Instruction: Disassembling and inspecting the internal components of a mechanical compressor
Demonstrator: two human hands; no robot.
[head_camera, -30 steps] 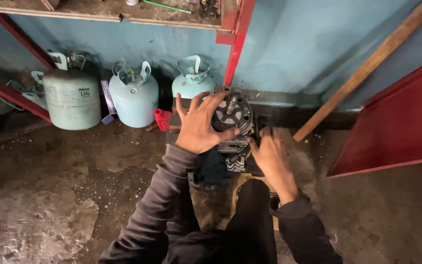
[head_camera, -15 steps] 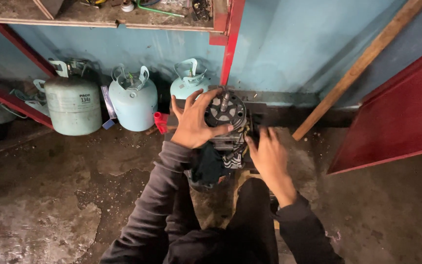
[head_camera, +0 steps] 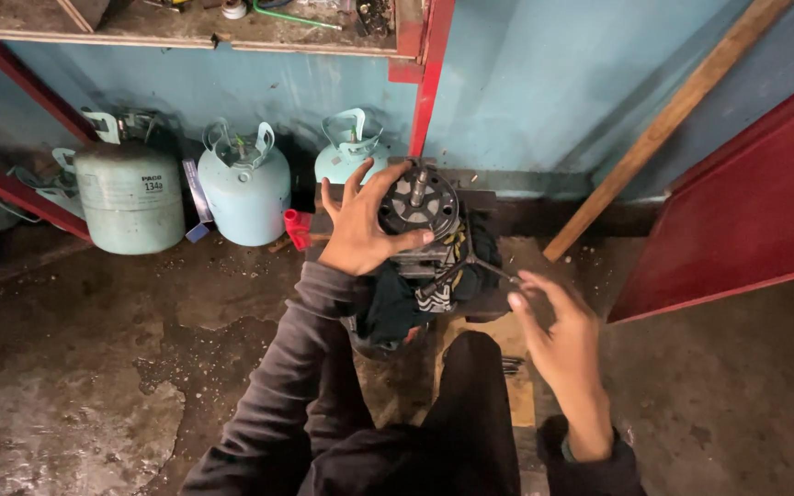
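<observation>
A round grey electric motor with a short shaft on top stands on a dark cloth in front of my knees. My left hand grips the motor's upper end from the left, fingers spread over its rim and thumb across the front. A thin metal rod sticks out of the motor's right side. My right hand is to the right of the motor and lower, and its thumb and fingertips pinch the rod's outer end.
Three pale green gas cylinders stand against the blue wall at the left. A red shelf post rises behind the motor. A wooden pole leans at the right beside a red panel. The concrete floor is stained.
My right hand has drawn back from the motor's side, down and to the right, with the thin rod now showing between it and the motor. My left hand stays on the motor.
</observation>
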